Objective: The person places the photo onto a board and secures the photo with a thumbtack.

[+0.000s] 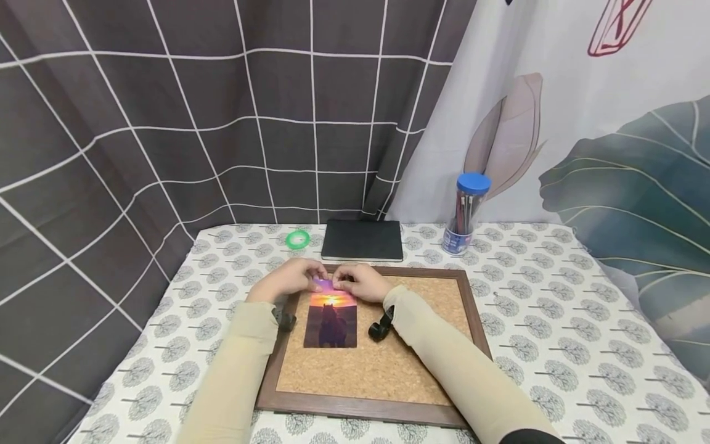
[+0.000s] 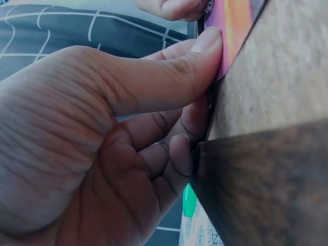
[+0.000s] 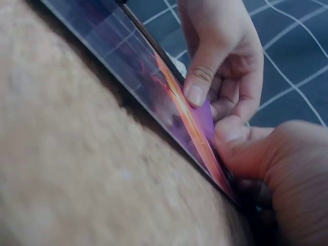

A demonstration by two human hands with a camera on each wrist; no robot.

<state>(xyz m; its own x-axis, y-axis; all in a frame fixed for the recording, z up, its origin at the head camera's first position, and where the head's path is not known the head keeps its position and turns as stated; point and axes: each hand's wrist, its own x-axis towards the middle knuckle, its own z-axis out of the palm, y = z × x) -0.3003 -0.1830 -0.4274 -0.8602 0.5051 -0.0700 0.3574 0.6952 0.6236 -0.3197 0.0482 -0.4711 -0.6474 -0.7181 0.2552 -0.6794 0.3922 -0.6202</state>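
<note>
A photo print (image 1: 331, 324) of a horse against a sunset lies over the upper left of a wood-framed cork board (image 1: 399, 364). At its top edge, my left hand (image 1: 294, 279) pinches the upper left corner, thumb on the picture side. Close beside it, my right hand (image 1: 363, 282) grips the same edge between thumb and fingers. In the right wrist view the purple strip of the photo (image 3: 202, 120) shows between the left thumb (image 3: 197, 87) and the right thumb (image 3: 238, 146). Fingers behind the edge are partly hidden.
A black notebook (image 1: 362, 240) lies just behind the board, with a green tape roll (image 1: 297, 239) to its left. A clear jar with a blue lid (image 1: 466, 213) holds pencils at the back right. The tree-print tablecloth (image 1: 554, 320) meets a dark checked curtain (image 1: 277, 148).
</note>
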